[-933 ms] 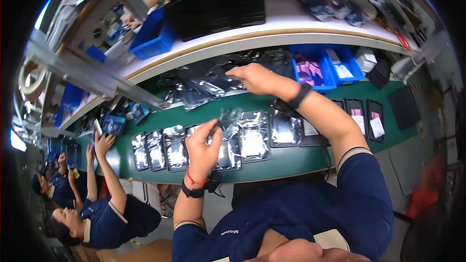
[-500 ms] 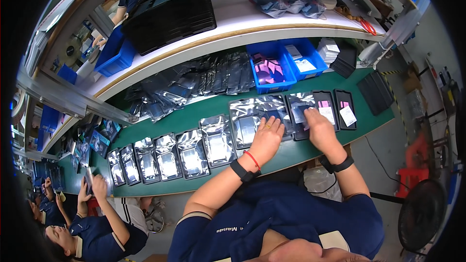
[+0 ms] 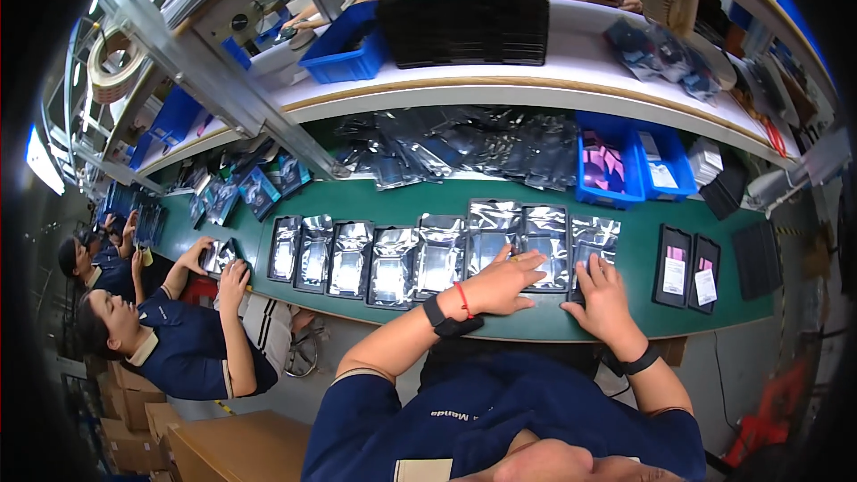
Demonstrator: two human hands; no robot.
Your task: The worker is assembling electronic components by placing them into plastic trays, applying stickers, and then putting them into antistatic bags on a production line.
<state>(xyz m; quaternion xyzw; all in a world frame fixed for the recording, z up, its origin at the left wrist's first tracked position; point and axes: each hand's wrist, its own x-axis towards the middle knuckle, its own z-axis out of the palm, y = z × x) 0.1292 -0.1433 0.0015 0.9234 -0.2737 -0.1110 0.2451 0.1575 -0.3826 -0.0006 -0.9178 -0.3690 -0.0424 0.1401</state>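
Green-topped, long flat desk (image 3: 357, 200): carries the work and runs left to right before the person. White shelf with a wood-coloured edge (image 3: 428, 87): spans above the far side of the desk and supports a tall stack of black plastic trays (image 3: 473, 31).

Blue plastic bin with pink pieces (image 3: 609, 197): stands at the rear of the desk, with a second blue plastic bin (image 3: 671, 189) at its right.

Row of shiny silver film bags on black rectangular trays (image 3: 349, 259): laid side by side along the desk, long axes running roughly front to back.

Right-end silver film bag (image 3: 595, 234): last in the row. The right hand (image 3: 605, 303) lies on its near portion, so the bag extends forward from the fingers — its long axis nearly in line with that forearm. Right hand state: palm down, fingers slightly apart, thumb set off to the left; a grip on the tray edge cannot be confirmed.

Left hand (image 3: 507, 284): palm down, fingers spread over the neighbouring bags, nothing visibly gripped. The right hand is the nearer one to the right-end bag.

Two uncovered black trays (image 3: 665, 290): well apart at right — each bears a white rectangular card (image 3: 676, 276) and pink material.
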